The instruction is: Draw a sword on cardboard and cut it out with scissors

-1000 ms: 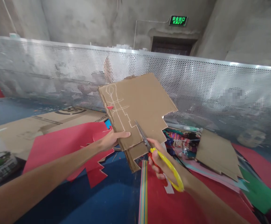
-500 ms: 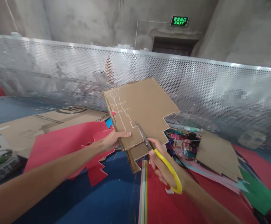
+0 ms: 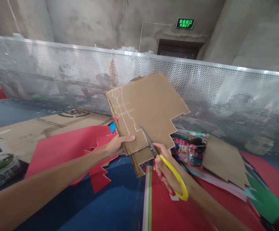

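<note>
My left hand (image 3: pixel 117 144) grips the lower left edge of a brown cardboard sheet (image 3: pixel 149 99), thumb on its face and fingers behind. Pale outlines are drawn down the sheet's left side, and its right edge is cut in steps. In my right hand (image 3: pixel 164 165) are yellow-handled scissors (image 3: pixel 172 170), their blades across the cardboard by a cut running up from the lower edge. One blade lies over the face; the other is hidden by the sheet. Below hangs a further cardboard part (image 3: pixel 140 160). Red paper (image 3: pixel 67 144) with a jagged edge lies by my left forearm.
A large flattened carton (image 3: pixel 45 125) and a white-and-green container (image 3: pixel 1 163) occupy the left of the blue table (image 3: pixel 88 205). Rightward lie a stepped cardboard piece (image 3: pixel 223 160), green paper (image 3: pixel 264 199) and mixed craft supplies (image 3: pixel 190 144). A perforated metal screen (image 3: pixel 57 67) stands behind.
The cardboard's upper and right portion has swung slightly up and to the right, widening the opening at the cut. Both hands stay in nearly the same place.
</note>
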The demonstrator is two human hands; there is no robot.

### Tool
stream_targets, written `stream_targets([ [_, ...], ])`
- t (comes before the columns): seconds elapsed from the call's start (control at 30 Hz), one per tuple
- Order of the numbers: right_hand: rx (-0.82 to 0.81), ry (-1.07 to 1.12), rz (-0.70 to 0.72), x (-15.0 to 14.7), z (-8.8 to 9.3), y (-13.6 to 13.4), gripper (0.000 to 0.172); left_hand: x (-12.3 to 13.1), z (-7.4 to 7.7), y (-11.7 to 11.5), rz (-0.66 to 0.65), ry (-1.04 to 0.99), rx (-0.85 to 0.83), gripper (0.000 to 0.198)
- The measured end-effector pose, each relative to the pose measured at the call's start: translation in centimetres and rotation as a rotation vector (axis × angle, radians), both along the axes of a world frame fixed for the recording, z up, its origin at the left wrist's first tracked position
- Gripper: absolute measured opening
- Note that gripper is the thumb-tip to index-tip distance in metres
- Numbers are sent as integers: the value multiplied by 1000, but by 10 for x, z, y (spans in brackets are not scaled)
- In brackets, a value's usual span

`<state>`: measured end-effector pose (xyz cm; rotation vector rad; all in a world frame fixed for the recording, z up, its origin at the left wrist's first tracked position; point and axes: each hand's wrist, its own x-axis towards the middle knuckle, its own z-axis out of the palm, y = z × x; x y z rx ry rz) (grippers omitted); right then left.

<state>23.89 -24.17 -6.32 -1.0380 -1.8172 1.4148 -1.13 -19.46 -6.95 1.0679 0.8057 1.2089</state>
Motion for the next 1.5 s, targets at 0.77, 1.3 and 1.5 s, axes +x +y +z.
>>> stream_targets([
  [0.77, 42, 72, -57, -13, -10, -6, 85, -4, 15, 1, -34, 49, -46, 45],
  [1.3, -219, 248, 98, -3, 2, 6, 68, -8, 9, 12, -19, 55, 8, 58],
  [1.5, -486, 133, 276, 13, 8, 19, 83, -24, 7, 21, -22, 140, -75, 49],
])
